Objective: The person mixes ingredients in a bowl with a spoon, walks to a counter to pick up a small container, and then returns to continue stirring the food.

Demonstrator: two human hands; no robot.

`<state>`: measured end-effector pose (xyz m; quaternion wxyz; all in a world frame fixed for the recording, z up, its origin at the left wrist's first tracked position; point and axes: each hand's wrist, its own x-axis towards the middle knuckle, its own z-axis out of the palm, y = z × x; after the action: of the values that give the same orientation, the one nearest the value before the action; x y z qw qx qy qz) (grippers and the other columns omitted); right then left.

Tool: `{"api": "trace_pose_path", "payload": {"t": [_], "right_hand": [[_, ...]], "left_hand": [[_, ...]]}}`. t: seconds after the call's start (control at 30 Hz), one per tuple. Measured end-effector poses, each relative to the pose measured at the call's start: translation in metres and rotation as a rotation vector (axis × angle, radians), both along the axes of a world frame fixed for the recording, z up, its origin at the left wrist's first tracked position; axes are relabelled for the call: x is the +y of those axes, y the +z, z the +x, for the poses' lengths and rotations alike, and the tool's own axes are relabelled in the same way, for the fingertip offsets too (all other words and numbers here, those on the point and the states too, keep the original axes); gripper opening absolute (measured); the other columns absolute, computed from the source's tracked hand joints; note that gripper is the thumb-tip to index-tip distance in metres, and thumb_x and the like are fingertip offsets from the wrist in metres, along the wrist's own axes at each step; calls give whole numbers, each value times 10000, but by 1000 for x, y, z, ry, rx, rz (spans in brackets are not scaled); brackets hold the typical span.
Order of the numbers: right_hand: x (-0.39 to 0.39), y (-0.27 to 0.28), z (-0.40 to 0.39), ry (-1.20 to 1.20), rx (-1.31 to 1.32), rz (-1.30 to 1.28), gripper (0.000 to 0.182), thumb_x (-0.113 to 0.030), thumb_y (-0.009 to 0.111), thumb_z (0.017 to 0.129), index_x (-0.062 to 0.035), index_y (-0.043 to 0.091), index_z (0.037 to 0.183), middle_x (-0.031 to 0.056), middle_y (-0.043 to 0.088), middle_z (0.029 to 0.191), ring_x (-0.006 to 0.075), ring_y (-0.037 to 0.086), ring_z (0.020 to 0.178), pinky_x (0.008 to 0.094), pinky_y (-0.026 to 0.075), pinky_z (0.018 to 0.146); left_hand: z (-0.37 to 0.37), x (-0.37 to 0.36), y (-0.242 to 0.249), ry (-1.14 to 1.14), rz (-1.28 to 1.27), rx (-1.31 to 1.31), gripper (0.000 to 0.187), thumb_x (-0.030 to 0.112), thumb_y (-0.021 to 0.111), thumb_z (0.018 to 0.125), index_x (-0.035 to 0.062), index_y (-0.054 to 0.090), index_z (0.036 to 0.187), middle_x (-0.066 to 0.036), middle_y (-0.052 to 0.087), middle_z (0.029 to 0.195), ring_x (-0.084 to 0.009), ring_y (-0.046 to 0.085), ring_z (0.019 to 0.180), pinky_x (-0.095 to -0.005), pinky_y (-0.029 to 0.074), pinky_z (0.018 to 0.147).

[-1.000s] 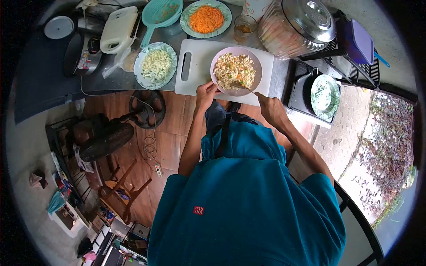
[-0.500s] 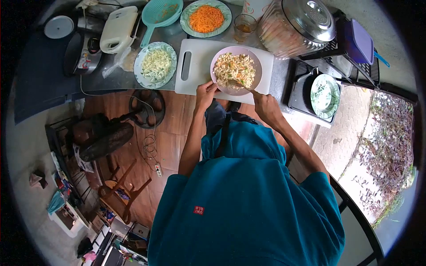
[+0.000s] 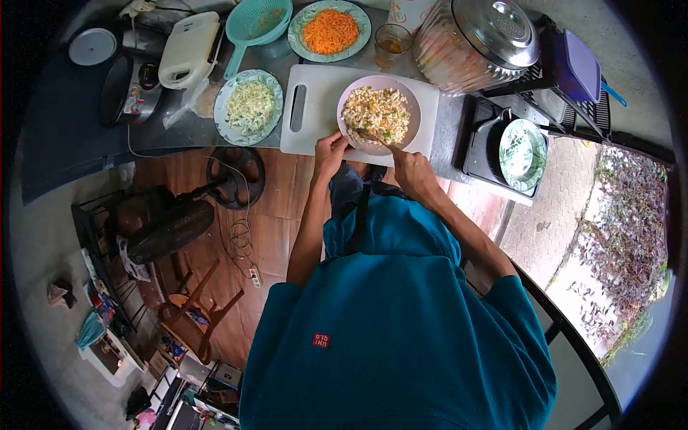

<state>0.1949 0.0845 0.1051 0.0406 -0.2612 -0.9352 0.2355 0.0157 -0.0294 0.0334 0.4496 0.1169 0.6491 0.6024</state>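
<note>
A pink bowl [image 3: 413, 136] stands on the white cutting board [image 3: 314, 115], holding a chopped, pale mixture [image 3: 376, 111] with orange and green bits. My left hand [image 3: 331, 152] grips the bowl's near left rim. In my right hand [image 3: 414, 172] is a spoon [image 3: 369, 135], its head partly sunk in the mixture at the bowl's near side. My right fingers wrap round its handle, just over the near edge of the bowl.
Shredded cabbage [image 3: 249, 107] and grated carrot [image 3: 330, 31] lie on patterned plates. Behind the board are a green colander [image 3: 256, 25], a glass [image 3: 392, 46] and a large lidded jar [image 3: 459, 50]. A stove [image 3: 481, 147] with a patterned dish [image 3: 522, 154] stands at right.
My right hand has shifted left with the spoon, whose head has moved from the near middle toward the left side of the bowl. My left hand stays on the rim.
</note>
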Motion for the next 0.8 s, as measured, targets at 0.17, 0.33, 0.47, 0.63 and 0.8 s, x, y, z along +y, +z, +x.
{"api": "trace_pose_path", "payload": {"t": [0.17, 0.33, 0.47, 0.63, 0.8], "right_hand": [[2, 18, -2, -46, 45, -54, 362, -62, 496, 785, -68, 557, 1142, 191, 568, 633, 355, 577, 589, 474, 474, 546], [-7, -2, 2, -23, 30, -11, 353, -53, 487, 793, -75, 563, 1137, 208, 568, 637, 376, 576, 581, 479, 480, 546], [-1, 24, -4, -66, 13, -155, 368, -36, 473, 792, -67, 556, 1149, 235, 589, 668, 401, 593, 613, 497, 489, 578], [3, 24, 0, -53, 36, -135, 350, -25, 471, 789, -52, 568, 1124, 259, 596, 676, 416, 608, 623, 487, 504, 579], [30, 28, 2, -2, 122, -100, 256, -57, 514, 807, -41, 610, 1044, 213, 589, 645, 392, 593, 574, 484, 487, 535]], "left_hand": [[0, 0, -3, 14, 44, -18, 266, 74, 549, 891, -69, 588, 1112, -105, 638, 976, -144, 623, 815, -271, 561, 716], [0, 0, -4, 13, 45, -23, 262, 63, 543, 888, -70, 591, 1107, -97, 645, 942, -134, 620, 808, -269, 562, 686], [2, -3, -9, 28, 55, 16, 240, 55, 537, 883, -70, 606, 1076, -95, 648, 920, -129, 618, 799, -270, 563, 687], [3, 1, -5, 69, 80, -37, 199, 35, 522, 878, -81, 619, 1008, -89, 650, 870, -123, 615, 777, -276, 564, 689], [-1, -2, -7, 13, 33, 28, 211, 27, 506, 879, -78, 610, 1030, -95, 651, 879, -130, 620, 786, -279, 561, 696]]}}
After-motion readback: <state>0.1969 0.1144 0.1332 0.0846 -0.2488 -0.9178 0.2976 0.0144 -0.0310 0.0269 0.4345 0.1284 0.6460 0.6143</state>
